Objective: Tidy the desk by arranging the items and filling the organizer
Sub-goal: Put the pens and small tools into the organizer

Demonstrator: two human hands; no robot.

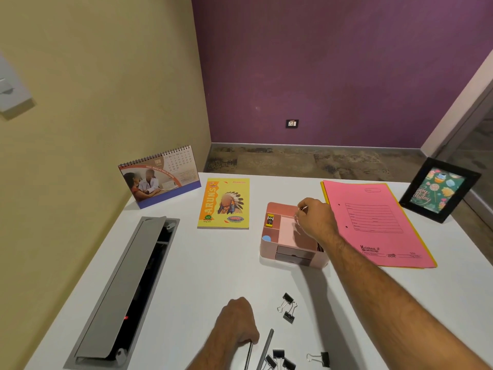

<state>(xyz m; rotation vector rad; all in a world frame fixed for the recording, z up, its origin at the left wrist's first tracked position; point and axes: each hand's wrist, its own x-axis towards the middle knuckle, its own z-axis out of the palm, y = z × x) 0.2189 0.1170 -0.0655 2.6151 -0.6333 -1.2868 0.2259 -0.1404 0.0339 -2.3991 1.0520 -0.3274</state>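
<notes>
A pink desk organizer stands mid-table, with a yellow sharpener in its back-left slot and a blue round thing in the front-left slot. My right hand hovers over its large compartment, fingers pinched on a small thin metal item. My left hand rests near the front edge, fingers closed on a dark pen. A grey pen lies beside it. Black binder clips lie loose: two in the middle and several at the front edge, one further right.
A yellow notebook lies left of the organizer, a desk calendar stands at the back left. Pink file folders lie on the right, with a black photo frame behind. An open grey cable tray runs along the left.
</notes>
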